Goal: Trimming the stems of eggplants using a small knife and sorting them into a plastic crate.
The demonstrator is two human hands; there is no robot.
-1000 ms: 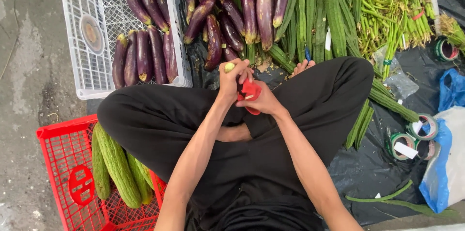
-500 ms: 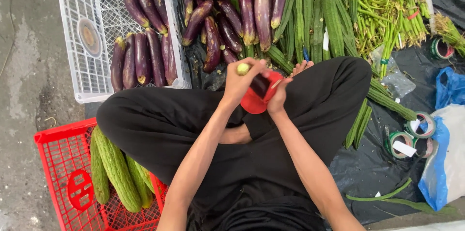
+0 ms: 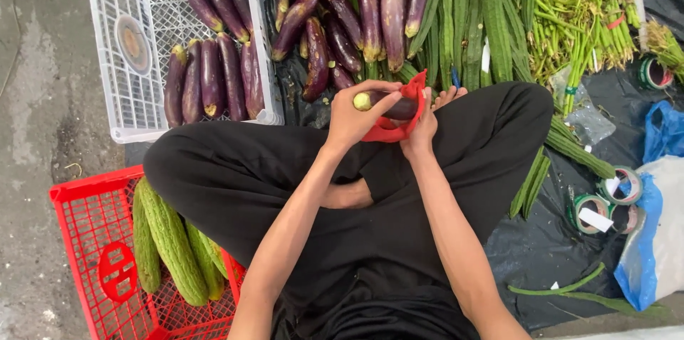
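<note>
- At the centre of the frame, a seated person in black trousers holds a dark purple eggplant with a pale green stem end (image 3: pixel 388 103) above the crossed legs.
- The left hand (image 3: pixel 354 117) is wrapped around the stem end of the eggplant, fingers closed firmly on it.
- The right hand (image 3: pixel 425 122) grips a thin red plastic bag (image 3: pixel 399 122), pinched shut on its edge, the eggplant's far end lying inside the bag's mouth.
- The eggplant looks firm, smooth-skinned and fairly light; its glossy skin could slip, so the tougher stem end appears the surest place to hold. The bag looks limp and easily torn.
- In the upper left sits a white plastic lattice crate (image 3: pixel 135 108) with more eggplants; a loose pile of purple eggplants (image 3: pixel 342 19) lies at top centre.
- Long green ridged gourds (image 3: pixel 474 12) and bundled green stalks (image 3: pixel 570 5) fill the upper right.
- A red plastic crate (image 3: pixel 85 254) at lower left holds bumpy green bitter gourds (image 3: pixel 171 240).
- Rolls of tape (image 3: pixel 605 201) lie at right, on black sheeting.
</note>
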